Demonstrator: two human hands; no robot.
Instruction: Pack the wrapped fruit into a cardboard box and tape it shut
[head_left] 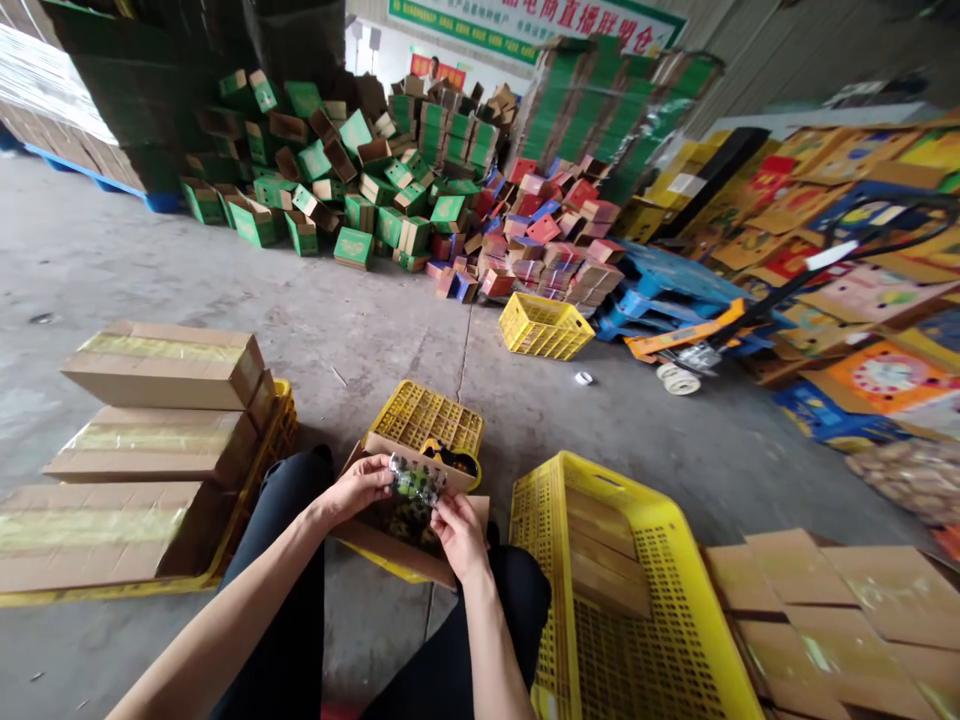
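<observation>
Between my two hands is a small clear plastic packet (417, 481) with green things inside, too small to name. My left hand (365, 487) pinches its left end and my right hand (456, 525) grips its right end. Just below the packet stands an open cardboard box (412, 557), its flaps spread; dark and yellowish contents show inside, partly hidden by my hands. The box rests on an upturned yellow crate (442, 415). A black and yellow tape dispenser, as far as its shape shows (450, 457), lies behind the box's far flap.
Taped cartons (150, 447) are stacked at left. A yellow crate (660, 530) with flat cardboard stands at right, beside more cartons (832, 620). Farther off are a small yellow crate (546, 328), a pallet jack (697, 345), piled green boxes (352, 248) and a person (433, 72).
</observation>
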